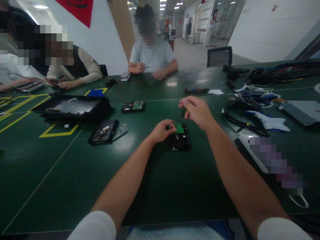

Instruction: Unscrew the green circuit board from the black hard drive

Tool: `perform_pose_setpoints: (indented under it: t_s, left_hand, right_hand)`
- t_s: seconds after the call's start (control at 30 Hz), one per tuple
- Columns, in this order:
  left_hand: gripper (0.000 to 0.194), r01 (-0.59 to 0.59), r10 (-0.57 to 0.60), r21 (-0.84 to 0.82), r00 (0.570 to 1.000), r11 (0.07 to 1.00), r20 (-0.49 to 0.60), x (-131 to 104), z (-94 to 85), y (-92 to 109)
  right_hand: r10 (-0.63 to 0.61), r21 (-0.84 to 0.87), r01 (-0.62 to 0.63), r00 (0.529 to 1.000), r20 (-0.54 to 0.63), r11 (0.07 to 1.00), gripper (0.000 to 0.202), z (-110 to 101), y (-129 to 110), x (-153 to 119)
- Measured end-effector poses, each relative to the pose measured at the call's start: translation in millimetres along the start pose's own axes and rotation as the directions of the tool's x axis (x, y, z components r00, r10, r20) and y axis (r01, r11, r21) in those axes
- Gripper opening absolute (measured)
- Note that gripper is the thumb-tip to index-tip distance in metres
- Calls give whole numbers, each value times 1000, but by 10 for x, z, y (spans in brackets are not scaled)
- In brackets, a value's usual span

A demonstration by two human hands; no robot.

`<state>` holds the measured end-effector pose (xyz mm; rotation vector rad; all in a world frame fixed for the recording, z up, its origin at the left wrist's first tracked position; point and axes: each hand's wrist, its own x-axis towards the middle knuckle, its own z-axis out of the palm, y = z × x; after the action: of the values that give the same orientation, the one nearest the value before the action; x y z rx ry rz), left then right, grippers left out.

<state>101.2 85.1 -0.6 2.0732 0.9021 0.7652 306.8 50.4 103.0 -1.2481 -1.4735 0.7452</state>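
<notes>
A black hard drive (178,142) with a green circuit board (179,128) lies on the table in front of me. My left hand (163,130) grips its left side, thumb and fingertips at the board. Above the drive's far edge is my right hand (193,110), its fingers closed around what looks like a small screwdriver (184,112) with a yellowish handle. The fingers partly hide that tool, and its thin shaft points down. Left of my hands lie another black drive body (103,132) and a loose circuit board (121,131). Farther back rests a second hard drive (133,106).
A black tray (75,106) stands at the left. Cables (255,96), a white-and-blue packet (271,121), a metal box (302,111) and a phone (255,153) lie right. A dark-handled tool (196,90) lies beyond my hands. Co-workers sit across and at the left.
</notes>
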Motion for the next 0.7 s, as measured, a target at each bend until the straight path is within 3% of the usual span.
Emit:
perform_pose_setpoints:
  t_s: [0.17,0.37,0.7]
  left_hand:
    - [9,-24,24,0,1000,1000,-4,-4,6,-24]
    - [8,2,-2,3,1000,1000,1,-9,-1,-13]
    - [8,-9,9,15,1000,1000,-3,-6,-6,14]
  right_hand:
    - [-35,22,35,999,11,999,36,13,30,5]
    - [-49,-92,43,997,-61,995,29,-14,47,25]
    - [29,85,-30,1000,9,996,30,70,14,-2]
